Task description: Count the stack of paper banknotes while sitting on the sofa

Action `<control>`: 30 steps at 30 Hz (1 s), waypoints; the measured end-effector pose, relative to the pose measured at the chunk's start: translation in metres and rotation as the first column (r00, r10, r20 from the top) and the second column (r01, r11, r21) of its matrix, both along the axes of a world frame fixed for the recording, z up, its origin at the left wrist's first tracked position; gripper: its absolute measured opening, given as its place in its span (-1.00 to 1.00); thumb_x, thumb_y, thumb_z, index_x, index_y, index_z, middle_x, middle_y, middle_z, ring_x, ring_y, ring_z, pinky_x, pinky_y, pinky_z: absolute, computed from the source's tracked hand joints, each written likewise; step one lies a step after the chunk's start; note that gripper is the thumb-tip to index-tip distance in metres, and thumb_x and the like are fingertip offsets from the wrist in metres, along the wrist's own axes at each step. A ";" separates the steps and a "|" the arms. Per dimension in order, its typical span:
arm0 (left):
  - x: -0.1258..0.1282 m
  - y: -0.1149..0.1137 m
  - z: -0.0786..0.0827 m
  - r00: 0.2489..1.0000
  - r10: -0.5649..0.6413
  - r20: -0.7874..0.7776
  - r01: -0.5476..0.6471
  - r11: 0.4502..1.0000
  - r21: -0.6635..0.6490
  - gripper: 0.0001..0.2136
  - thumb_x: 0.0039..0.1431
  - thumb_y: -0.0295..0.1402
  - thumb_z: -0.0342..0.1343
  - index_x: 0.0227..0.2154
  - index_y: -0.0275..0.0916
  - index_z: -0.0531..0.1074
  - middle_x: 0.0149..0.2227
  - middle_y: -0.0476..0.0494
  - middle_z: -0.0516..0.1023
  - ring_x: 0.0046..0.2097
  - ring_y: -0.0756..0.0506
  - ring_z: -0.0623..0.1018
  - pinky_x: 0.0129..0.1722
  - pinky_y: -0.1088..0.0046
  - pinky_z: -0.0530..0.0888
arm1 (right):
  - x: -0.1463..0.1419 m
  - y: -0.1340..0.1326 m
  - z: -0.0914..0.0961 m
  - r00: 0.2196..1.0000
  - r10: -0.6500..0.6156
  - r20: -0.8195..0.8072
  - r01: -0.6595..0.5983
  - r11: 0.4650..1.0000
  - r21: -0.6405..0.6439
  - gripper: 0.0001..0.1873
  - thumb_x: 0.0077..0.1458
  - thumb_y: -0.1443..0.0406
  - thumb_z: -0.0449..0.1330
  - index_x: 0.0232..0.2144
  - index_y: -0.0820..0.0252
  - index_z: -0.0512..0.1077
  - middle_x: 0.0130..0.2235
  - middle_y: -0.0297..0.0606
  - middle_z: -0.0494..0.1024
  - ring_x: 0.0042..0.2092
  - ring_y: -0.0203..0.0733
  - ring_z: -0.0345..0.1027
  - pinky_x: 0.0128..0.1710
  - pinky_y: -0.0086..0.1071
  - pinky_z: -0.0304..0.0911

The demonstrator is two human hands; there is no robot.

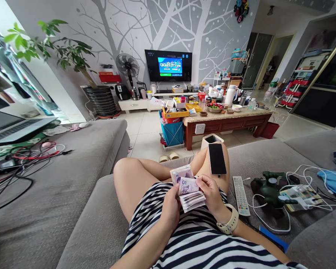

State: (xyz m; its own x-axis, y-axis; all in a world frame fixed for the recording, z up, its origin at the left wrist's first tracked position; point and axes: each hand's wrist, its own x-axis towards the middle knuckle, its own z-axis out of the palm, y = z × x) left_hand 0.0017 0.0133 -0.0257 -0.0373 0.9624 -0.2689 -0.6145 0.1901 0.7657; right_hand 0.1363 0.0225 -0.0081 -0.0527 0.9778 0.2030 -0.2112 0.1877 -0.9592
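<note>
I sit cross-legged on a grey sofa in a striped top. My left hand [170, 207] is closed round a stack of banknotes [192, 200] held over my lap. My right hand [210, 192], with a pale watch at the wrist, pinches the top purple note [186, 184] and lifts it off the stack. A second purple note [180, 173] stands up behind it. A dark phone [217, 158] lies face up on my right knee.
A white remote [241, 195], a dark green gadget [270, 190] and white cables lie on the sofa to my right. A laptop [8, 125] and tangled wires sit at left. Ahead are a cluttered wooden coffee table [226, 121], a white bin [212, 140] and a lit TV [168, 65].
</note>
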 end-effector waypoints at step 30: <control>0.001 -0.002 0.011 0.998 -0.051 0.045 0.050 0.999 0.020 -0.72 0.01 -0.25 0.17 -0.33 -0.36 0.60 -0.30 -0.25 0.69 -0.19 -0.29 0.63 -0.11 0.20 0.52 | 0.003 0.000 -0.007 0.995 0.073 -0.062 -0.067 0.992 0.105 -0.58 0.22 0.06 0.12 -0.56 0.20 0.42 -0.52 -0.31 0.40 -0.47 -0.27 0.16 -0.44 -0.37 0.06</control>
State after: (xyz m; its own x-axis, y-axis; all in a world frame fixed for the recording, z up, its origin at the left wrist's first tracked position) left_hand 0.0032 0.0109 -0.0142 0.0229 0.9678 -0.2506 -0.6387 0.2070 0.7411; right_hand 0.1395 0.0220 -0.0150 -0.1035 0.9458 0.3078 -0.2892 0.2675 -0.9191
